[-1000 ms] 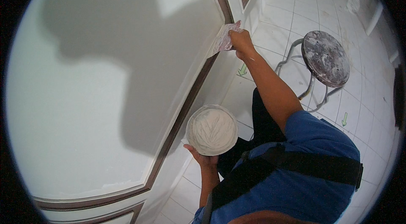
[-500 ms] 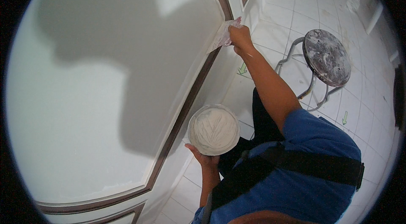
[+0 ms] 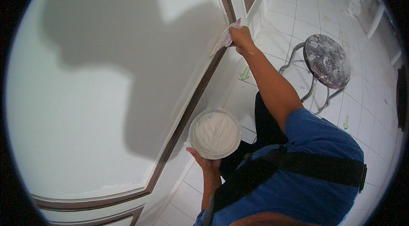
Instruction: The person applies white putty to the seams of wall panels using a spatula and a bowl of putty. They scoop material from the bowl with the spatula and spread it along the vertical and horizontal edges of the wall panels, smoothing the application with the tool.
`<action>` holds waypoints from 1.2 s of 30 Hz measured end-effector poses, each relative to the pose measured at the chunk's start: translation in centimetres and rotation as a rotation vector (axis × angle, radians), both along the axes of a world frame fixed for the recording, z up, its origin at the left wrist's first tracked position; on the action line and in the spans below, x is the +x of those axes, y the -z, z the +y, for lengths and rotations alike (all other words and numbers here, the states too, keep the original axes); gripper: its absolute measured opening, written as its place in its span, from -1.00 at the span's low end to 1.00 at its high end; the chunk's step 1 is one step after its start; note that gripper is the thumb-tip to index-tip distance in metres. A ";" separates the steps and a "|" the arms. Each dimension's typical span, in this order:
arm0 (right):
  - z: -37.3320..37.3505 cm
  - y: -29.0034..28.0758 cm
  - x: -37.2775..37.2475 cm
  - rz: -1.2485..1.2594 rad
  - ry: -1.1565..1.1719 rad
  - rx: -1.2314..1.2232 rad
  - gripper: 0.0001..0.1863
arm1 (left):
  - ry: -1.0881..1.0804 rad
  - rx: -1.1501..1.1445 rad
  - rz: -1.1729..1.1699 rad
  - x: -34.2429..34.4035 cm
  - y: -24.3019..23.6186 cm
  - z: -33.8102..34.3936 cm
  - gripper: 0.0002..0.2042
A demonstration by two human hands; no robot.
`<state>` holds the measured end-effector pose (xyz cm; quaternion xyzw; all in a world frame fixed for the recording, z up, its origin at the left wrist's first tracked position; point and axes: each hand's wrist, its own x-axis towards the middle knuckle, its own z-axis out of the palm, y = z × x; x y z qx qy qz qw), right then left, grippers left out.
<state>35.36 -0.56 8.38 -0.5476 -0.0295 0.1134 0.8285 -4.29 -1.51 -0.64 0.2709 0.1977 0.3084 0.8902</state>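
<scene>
My left hand supports a round tub of off-white paste from its near side, thumb out along the edge. Wavy ridges mark the paste's surface. Farther up, my right hand is closed on a crumpled, translucent whitish plastic sheet with a pinkish edge. The sheet lies against the rim of a white panel, across the dark brown moulding. Under the curled fingers, part of the sheet is hidden.
A round stool with a paint-spattered dark seat and grey metal legs stands to the right on white floor tiles. Green arrow marks are on the floor. My head and arm shadow covers much of the panel. White posts rise at far right.
The view has shifted slightly, so the panel and stool sit a little lower. My right hand stays at the moulding with the plastic sheet; the tub remains in my left hand.
</scene>
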 end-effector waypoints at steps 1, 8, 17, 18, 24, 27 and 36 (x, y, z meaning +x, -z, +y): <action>0.0 -0.3 0.2 -0.023 -0.028 -0.058 -0.73 | -0.003 0.001 -0.002 -0.1 -0.1 -0.1 -0.14; 0.7 -4.8 0.3 -0.126 -0.044 -0.164 -0.70 | -0.083 -0.012 0.009 -0.6 0.1 0.0 -0.14; -4.1 -11.5 -1.6 -0.255 -0.022 0.267 -0.78 | -0.034 0.041 0.016 -0.4 0.2 -0.3 -0.10; -4.8 -9.5 1.0 -0.302 0.024 0.124 -0.80 | -0.018 0.040 -0.002 0.2 0.1 -0.5 -0.10; -3.8 -2.4 -1.8 -0.061 -0.037 -0.118 -0.76 | -0.017 0.044 -0.011 0.4 -0.5 -0.4 -0.12; -2.8 1.0 -1.8 -0.051 -0.100 -0.073 -0.75 | -0.032 0.032 -0.022 0.3 -0.4 -0.4 -0.13; -1.9 1.3 -1.8 -0.013 -0.038 -0.005 -0.79 | -0.090 -0.031 0.048 -0.5 -0.1 -0.6 -0.15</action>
